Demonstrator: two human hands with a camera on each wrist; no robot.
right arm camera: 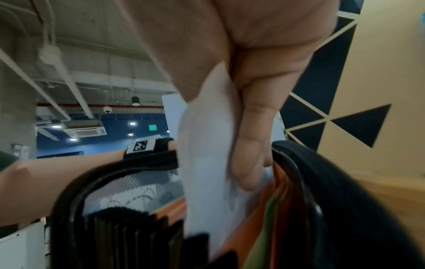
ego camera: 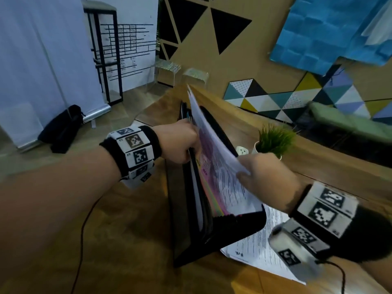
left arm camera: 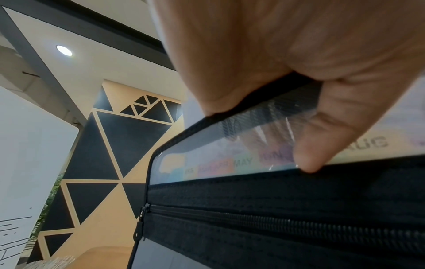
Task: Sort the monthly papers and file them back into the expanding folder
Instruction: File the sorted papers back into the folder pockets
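Observation:
A black expanding folder (ego camera: 229, 232) stands open on the wooden table, with coloured month-tabbed dividers (ego camera: 214, 200) inside. My left hand (ego camera: 180, 143) grips the folder's left wall (left arm camera: 253, 191) at the top edge, thumb outside, fingers inside over the clear pocket. Tabs reading MAY (left arm camera: 243, 162) and AUG show through it. My right hand (ego camera: 263, 175) pinches a printed white sheet (ego camera: 214, 153) between thumb and fingers. The sheet's lower edge (right arm camera: 207, 182) sits down among the dividers, beside an orange one (right arm camera: 253, 223).
Another printed sheet (ego camera: 254, 249) lies flat on the table under the folder's right corner. A small potted green plant (ego camera: 273, 141) and a white plug adapter (ego camera: 242, 150) stand behind the folder. The table's left edge runs close beside the folder.

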